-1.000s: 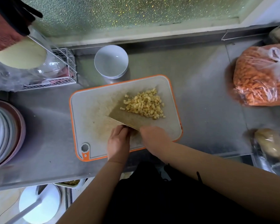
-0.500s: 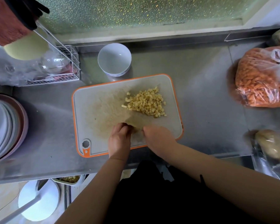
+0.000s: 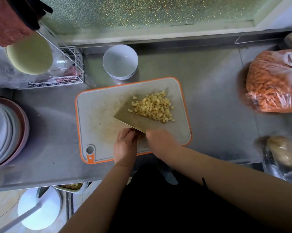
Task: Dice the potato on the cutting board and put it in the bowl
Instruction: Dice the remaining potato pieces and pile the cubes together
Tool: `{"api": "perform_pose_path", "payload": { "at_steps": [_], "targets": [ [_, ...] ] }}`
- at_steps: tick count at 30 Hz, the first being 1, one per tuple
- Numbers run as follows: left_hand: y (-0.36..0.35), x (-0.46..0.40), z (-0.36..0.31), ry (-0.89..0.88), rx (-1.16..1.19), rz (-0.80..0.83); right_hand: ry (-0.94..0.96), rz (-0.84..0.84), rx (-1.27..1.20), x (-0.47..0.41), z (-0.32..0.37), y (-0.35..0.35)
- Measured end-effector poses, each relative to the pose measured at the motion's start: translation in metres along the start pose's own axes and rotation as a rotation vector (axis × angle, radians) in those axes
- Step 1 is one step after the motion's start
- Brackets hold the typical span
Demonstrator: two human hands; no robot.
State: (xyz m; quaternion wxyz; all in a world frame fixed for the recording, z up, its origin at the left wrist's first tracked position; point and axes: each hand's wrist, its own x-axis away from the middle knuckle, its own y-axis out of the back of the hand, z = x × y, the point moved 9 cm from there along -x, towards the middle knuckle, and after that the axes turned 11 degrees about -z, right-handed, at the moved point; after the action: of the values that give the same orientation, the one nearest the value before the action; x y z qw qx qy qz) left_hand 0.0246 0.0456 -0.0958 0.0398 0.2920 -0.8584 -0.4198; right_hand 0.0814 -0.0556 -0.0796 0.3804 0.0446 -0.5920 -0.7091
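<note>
Dicing was judged finished: cleaver [image 3: 135, 121] apparently held by right hand [image 3: 160, 140], left hand [image 3: 125, 145] curled beside it, grip unclear; potato dice [image 3: 152, 106] remained to be transferred to bowl [image 3: 120, 61].

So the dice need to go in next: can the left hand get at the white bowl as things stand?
Probably yes. The white bowl stands empty just beyond the cutting board, and nothing stands between it and the left hand; the hand would first have to leave the cleaver.

The cleaver blade [image 3: 135, 121], lying flat half a second ago, is again tilted up beside the potato cubes [image 3: 154, 106].
</note>
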Motion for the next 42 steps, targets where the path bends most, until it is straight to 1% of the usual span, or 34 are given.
{"api": "perform_pose_path", "payload": {
  "at_steps": [3, 7, 9, 12, 14, 16, 21, 27, 33, 36, 38, 40, 42],
  "targets": [
    [-0.001, 0.001, 0.001, -0.017, 0.002, 0.007, 0.005, 0.010, -0.001, -0.002, -0.003, -0.008],
    [0.001, 0.000, 0.000, -0.012, 0.028, 0.001, -0.118, 0.079, -0.141, -0.011, -0.022, -0.006],
    [0.004, 0.000, -0.003, -0.021, 0.043, -0.007, -0.098, 0.087, -0.148, -0.012, -0.022, -0.003],
    [0.002, 0.001, -0.002, -0.010, 0.032, 0.014, -0.026, 0.012, -0.066, 0.000, -0.012, 0.005],
    [-0.001, 0.002, 0.001, 0.009, 0.011, 0.022, -0.006, -0.069, -0.004, 0.012, -0.007, 0.010],
    [-0.001, 0.003, 0.003, 0.023, 0.006, 0.015, -0.003, -0.109, 0.027, 0.019, -0.004, 0.013],
    [-0.001, 0.003, 0.004, 0.027, 0.008, 0.009, -0.021, -0.034, 0.038, 0.017, -0.004, 0.010],
    [-0.001, 0.003, 0.005, 0.036, -0.003, -0.018, -0.045, -0.003, 0.023, 0.008, 0.000, -0.002],
    [-0.003, 0.002, 0.007, 0.019, 0.010, 0.020, -0.082, 0.021, -0.071, -0.003, -0.009, -0.009],
    [0.000, 0.000, 0.006, 0.018, 0.016, 0.025, -0.165, 0.051, -0.195, -0.009, -0.024, -0.006],
    [0.001, 0.000, 0.006, 0.020, 0.027, 0.022, -0.163, 0.051, -0.216, -0.008, -0.026, -0.004],
    [0.001, 0.001, 0.006, 0.029, 0.025, 0.028, -0.134, 0.041, -0.184, -0.002, -0.019, -0.002],
    [-0.002, 0.002, 0.009, 0.049, 0.002, 0.043, -0.088, -0.031, -0.102, 0.009, -0.011, 0.002]
  ]
}}
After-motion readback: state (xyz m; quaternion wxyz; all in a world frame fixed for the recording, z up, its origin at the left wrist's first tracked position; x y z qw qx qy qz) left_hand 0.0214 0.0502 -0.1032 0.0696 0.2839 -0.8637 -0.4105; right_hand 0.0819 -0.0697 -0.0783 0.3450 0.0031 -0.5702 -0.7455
